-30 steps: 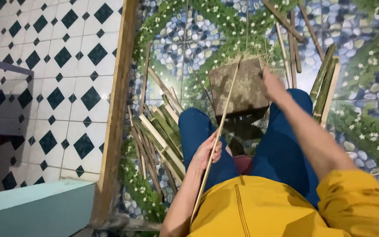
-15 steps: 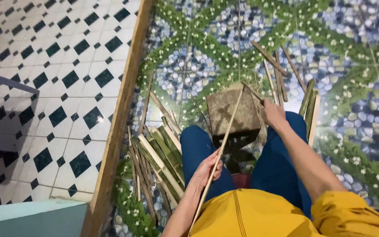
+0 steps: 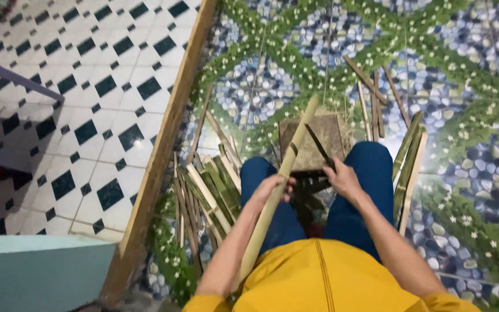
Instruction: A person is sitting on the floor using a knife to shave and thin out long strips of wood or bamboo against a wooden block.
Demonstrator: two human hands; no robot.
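A long pale bamboo strip runs from the person's lap toward 12 o'clock, its tip resting on a wooden block between the knees. It looks stiff, light and splintery, best gripped mid-length. The left hand is wrapped around it; the right hand grips a dark blade. Split bamboo pieces lie at 9 o'clock on the pebble-patterned floor.
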